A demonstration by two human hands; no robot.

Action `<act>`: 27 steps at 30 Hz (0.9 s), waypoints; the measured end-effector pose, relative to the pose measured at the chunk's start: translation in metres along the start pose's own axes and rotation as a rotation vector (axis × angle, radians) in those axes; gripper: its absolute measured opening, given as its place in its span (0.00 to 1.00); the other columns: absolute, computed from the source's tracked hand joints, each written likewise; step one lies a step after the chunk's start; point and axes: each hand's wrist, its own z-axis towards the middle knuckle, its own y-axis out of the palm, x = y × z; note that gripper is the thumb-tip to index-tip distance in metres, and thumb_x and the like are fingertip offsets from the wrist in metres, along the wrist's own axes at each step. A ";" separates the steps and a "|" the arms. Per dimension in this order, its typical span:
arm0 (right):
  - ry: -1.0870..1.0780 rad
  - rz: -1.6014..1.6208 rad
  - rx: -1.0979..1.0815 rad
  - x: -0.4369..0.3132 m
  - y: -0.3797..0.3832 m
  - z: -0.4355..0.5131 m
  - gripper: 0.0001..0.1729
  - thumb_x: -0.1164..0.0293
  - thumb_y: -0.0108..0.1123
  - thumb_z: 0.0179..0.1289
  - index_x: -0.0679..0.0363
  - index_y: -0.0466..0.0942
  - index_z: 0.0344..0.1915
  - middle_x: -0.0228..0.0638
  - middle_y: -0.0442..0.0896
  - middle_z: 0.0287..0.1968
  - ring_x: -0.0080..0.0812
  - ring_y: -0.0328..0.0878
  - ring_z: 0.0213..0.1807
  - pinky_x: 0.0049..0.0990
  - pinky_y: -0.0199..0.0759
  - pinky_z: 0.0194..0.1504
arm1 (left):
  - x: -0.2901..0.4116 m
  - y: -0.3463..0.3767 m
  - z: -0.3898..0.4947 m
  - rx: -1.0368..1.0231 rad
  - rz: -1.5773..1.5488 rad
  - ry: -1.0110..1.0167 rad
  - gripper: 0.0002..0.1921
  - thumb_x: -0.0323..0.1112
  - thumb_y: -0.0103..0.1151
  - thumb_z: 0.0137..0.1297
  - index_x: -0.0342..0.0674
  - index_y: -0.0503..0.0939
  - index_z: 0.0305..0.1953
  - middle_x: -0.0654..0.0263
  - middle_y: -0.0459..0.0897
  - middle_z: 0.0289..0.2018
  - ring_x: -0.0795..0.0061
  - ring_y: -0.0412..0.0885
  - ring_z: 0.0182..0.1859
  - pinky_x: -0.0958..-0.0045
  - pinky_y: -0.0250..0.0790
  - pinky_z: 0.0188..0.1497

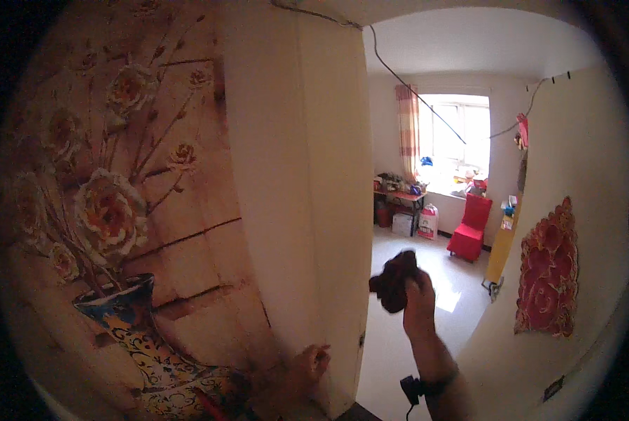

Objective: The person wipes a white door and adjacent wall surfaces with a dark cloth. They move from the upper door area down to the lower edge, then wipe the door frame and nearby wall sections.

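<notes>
My right hand [421, 302] is raised in front of the doorway and grips a dark, bunched cloth [396, 283]. Around that wrist sits a black band with a small device [412, 390], from which a thin cable hangs. Lower and to the left, my left hand [314, 362] is close to the pale door frame [335, 210]. Its fingers look curled, but dimness and blur hide whether anything is in them. Behind that forearm is a wall picture of roses [112, 210] in a patterned vase [162, 358].
Beyond the doorway lies a room with a pale shiny floor [388, 347]. A red-covered chair [471, 226] stands near the window [459, 126], with a cluttered table [404, 194] to its left. A red ornamental hanging [548, 279] is on the right wall. A cable [414, 94] crosses the doorway's upper part.
</notes>
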 end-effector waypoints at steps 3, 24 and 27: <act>-0.277 -0.389 0.032 -0.041 0.070 0.055 0.22 0.70 0.54 0.80 0.67 0.72 0.68 0.42 0.82 0.59 0.33 0.79 0.60 0.34 0.72 0.66 | 0.034 -0.039 0.029 0.224 0.003 0.209 0.18 0.37 0.62 0.77 0.37 0.79 0.61 0.52 0.89 0.48 0.54 0.87 0.52 0.56 0.78 0.58; -1.582 -0.797 -0.125 -0.112 0.272 0.350 0.29 0.75 0.64 0.67 0.57 0.76 0.68 0.50 0.79 0.64 0.61 0.73 0.66 0.53 0.69 0.69 | 0.122 -0.076 0.201 0.436 0.528 0.445 0.16 0.30 0.63 0.73 0.39 0.79 0.60 0.57 0.89 0.43 0.55 0.89 0.46 0.56 0.80 0.54; -1.538 -0.816 -0.226 -0.131 0.276 0.361 0.28 0.75 0.66 0.66 0.57 0.77 0.67 0.49 0.79 0.64 0.60 0.74 0.66 0.52 0.70 0.68 | 0.120 -0.075 0.202 0.461 0.492 0.483 0.17 0.31 0.63 0.73 0.39 0.78 0.60 0.55 0.88 0.42 0.51 0.86 0.43 0.52 0.78 0.48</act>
